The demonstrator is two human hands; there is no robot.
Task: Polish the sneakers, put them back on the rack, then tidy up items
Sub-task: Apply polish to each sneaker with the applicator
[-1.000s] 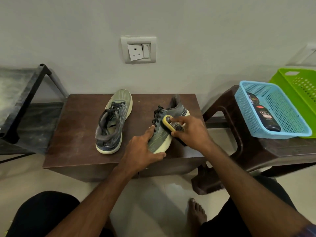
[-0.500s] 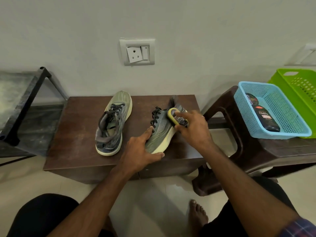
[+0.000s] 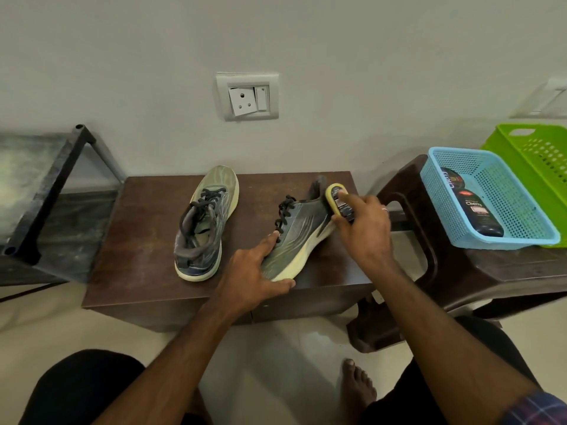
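Right now the left hand [image 3: 256,276] holds the toe end of the right-hand sneaker [image 3: 299,237], thumb along the sole edge and fingers spread over the top near the laces, pinning it to the brown tabletop [image 3: 135,256]. That sneaker is tilted onto its side, heel toward the wall. The right hand [image 3: 365,231] has a closed grip on a yellow-edged polish sponge [image 3: 336,199], pressing it against the heel side of the shoe. The other sneaker [image 3: 204,223] sits upright to the left, well apart, toe pointing to the wall. On a dark plastic stool [image 3: 408,228] at the right, a blue basket [image 3: 521,216] holds a black polish bottle [image 3: 477,210], with a green basket [image 3: 540,154] just beside it. A dark rack [image 3: 46,194] stands at far left.
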